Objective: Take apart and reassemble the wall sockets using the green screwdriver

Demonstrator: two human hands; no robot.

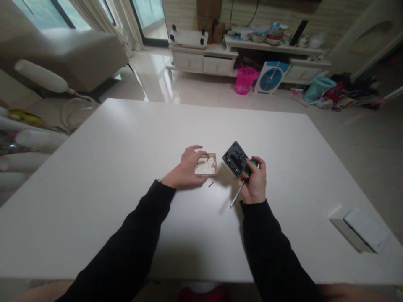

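My left hand (186, 168) rests on the white table (126, 159), its fingers curled over the left edge of a cream square mounting box (207, 165), thumb and forefinger pinching at its top rim. My right hand (255, 181) is closed around a green-handled screwdriver (236, 195) whose metal shaft points down-left toward me, and it also holds a dark grey switch module (235, 158) tilted up on edge. A small dark screw (210, 184) lies on the table just below the box, between my hands.
A white flat box (359, 230) lies near the table's right front edge. Beyond the table are a pink basket (244, 79), a blue-and-white fan (270, 77), a teal basket (318, 88), a low white cabinet (201, 58) and a grey sofa (78, 54).
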